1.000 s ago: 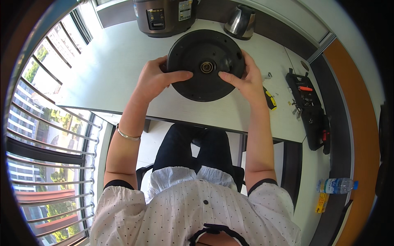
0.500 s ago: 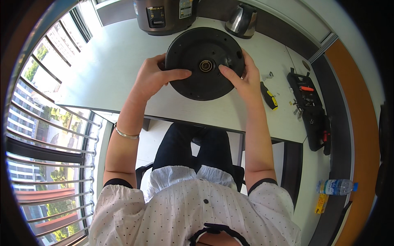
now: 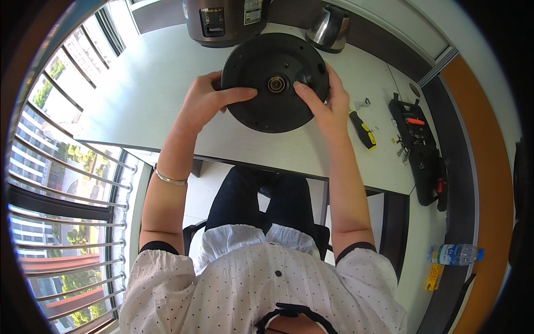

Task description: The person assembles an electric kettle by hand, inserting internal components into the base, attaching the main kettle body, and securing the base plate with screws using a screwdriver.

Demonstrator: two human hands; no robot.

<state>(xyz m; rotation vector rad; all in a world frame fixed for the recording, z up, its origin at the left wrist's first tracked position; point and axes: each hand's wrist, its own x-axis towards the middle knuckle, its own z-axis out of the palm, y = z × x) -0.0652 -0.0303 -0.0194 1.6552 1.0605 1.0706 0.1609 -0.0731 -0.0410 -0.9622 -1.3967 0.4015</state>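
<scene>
Both of my hands grip a round black disc, dish-like, with small holes near its rim and brass-coloured rings [image 3: 276, 84] at its centre. The disc [image 3: 267, 114] is held up over the white table, its ringed face toward me. My left hand [image 3: 214, 99] closes on the left edge, thumb stretched across the face and fingers behind it. On the right edge, my right hand [image 3: 328, 101] does likewise, with its thumb tip just beside the central rings. The fingers behind the disc are mostly hidden.
A yellow-and-black screwdriver [image 3: 362, 131] and small metal parts [image 3: 400, 146] lie right of the disc. Beyond them is an open black tool case [image 3: 414, 125]. A brown cooker-like appliance [image 3: 228, 22] and a metal kettle [image 3: 328, 29] stand behind. A water bottle [image 3: 453, 254] lies far right.
The disc has shifted slightly up and to the left, with both hands still gripping its edges.
</scene>
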